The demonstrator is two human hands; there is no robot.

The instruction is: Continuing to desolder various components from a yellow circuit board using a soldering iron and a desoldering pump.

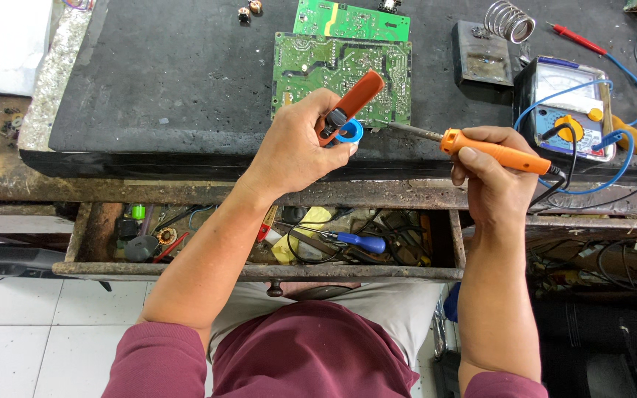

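The left hand [300, 144] has its grip clamped on an orange-red tool with a blue ring [349, 110], which it holds tilted above the front edge of the worktop [171, 81]. The right hand [492, 173] has its grip clamped on the orange handle of a soldering iron [481, 147]; the metal tip points left, near the blue ring but apart from it. Just behind the tool lie two green circuit boards [318, 66]. To the right stand a meter with blue wires [565, 110] and a coil stand [495, 40]. Below the hands is an open drawer [259, 271] with a blue screwdriver [355, 241] inside.
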